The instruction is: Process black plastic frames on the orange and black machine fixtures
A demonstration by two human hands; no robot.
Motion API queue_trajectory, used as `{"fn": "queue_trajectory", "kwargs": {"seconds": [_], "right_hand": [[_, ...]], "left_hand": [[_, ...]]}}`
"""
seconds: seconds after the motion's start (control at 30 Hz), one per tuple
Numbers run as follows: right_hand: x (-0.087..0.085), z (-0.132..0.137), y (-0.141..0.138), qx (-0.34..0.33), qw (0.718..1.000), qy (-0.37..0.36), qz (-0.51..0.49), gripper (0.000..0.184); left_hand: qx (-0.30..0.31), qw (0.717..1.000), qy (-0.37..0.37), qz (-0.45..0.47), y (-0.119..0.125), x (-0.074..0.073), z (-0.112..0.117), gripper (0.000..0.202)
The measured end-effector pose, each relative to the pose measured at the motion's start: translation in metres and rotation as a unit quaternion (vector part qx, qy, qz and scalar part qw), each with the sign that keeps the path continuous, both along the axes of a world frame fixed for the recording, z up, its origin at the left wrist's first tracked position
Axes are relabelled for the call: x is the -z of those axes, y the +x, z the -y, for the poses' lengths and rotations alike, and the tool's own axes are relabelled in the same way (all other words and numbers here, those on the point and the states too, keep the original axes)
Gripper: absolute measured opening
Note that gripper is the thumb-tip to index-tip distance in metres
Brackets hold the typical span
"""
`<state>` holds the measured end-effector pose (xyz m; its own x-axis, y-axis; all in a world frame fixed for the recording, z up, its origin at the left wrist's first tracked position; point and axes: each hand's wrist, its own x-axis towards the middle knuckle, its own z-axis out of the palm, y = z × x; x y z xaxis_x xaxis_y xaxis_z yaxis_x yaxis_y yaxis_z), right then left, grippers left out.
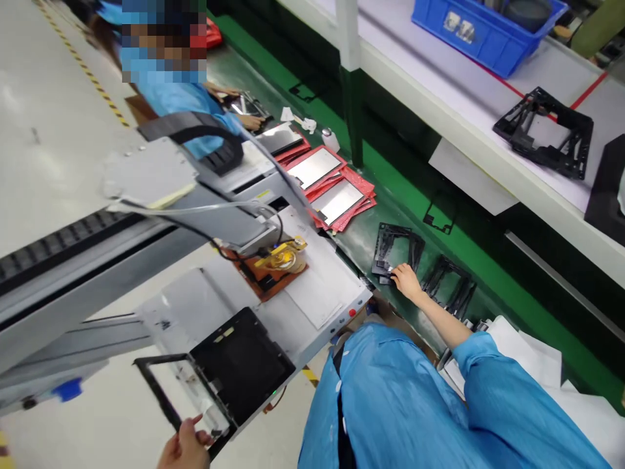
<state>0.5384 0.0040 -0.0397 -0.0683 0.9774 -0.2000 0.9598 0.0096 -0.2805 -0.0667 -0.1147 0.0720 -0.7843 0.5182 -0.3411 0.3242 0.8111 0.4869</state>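
Observation:
At the lower left, my left hand (185,446) grips the edge of a thin black rectangular frame (159,397) with a wide opening. The frame is tilted and overlaps the side of a flat black panel (243,365) lying on the machine's corner. Over on the green bench, my right hand (406,281) reaches to a stack of black plastic frames (420,249), its fingers closed on the stack's near corner. Beside my right forearm lies a second pile of black frames (442,277).
A machine with a grey gantry arm (215,215) and a brown-yellow fixture (280,260) stands at left. Silver screens (342,200) on red bubble wrap lie along the bench. A co-worker in a blue sleeve (176,104) works beyond. A blue bin (481,36) sits on the shelf.

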Motion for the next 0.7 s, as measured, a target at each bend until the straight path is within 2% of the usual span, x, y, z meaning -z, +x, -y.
{"fn": "queue_trajectory", "kwargs": {"seconds": [0.1,0.17,0.3,0.4,0.47,0.53,0.6,0.7], "right_hand": [[-0.013,0.025,-0.034,-0.035,0.995,0.064,-0.063,0.025],[-0.014,0.048,-0.077,-0.104,0.981,0.103,-0.131,0.026],[0.0,0.089,-0.2,-0.339,0.92,0.083,-0.181,0.032],[0.014,0.095,-0.3,-0.459,0.873,0.042,-0.16,0.026],[0.025,0.088,-0.356,-0.489,0.862,0.018,-0.133,0.02],[0.036,0.078,-0.396,-0.496,0.862,-0.004,-0.107,0.017],[0.046,0.071,-0.421,-0.492,0.865,-0.015,-0.092,0.018],[0.057,0.07,-0.44,-0.477,0.875,-0.009,-0.089,0.023]], "left_hand": [[-0.018,0.998,0.041,-0.034,-0.007,0.013,0.013,0.05],[0.016,0.993,0.086,-0.08,-0.008,0.02,0.023,0.056],[0.064,0.981,0.158,-0.087,-0.009,0.032,0.039,0.06],[0.07,0.976,0.189,-0.076,-0.014,0.038,0.048,0.064],[0.073,0.974,0.205,-0.057,-0.021,0.04,0.054,0.064],[0.077,0.972,0.216,-0.044,-0.031,0.042,0.059,0.064],[0.081,0.97,0.227,-0.042,-0.041,0.042,0.063,0.063],[0.085,0.968,0.236,-0.034,-0.051,0.041,0.067,0.061]]}}
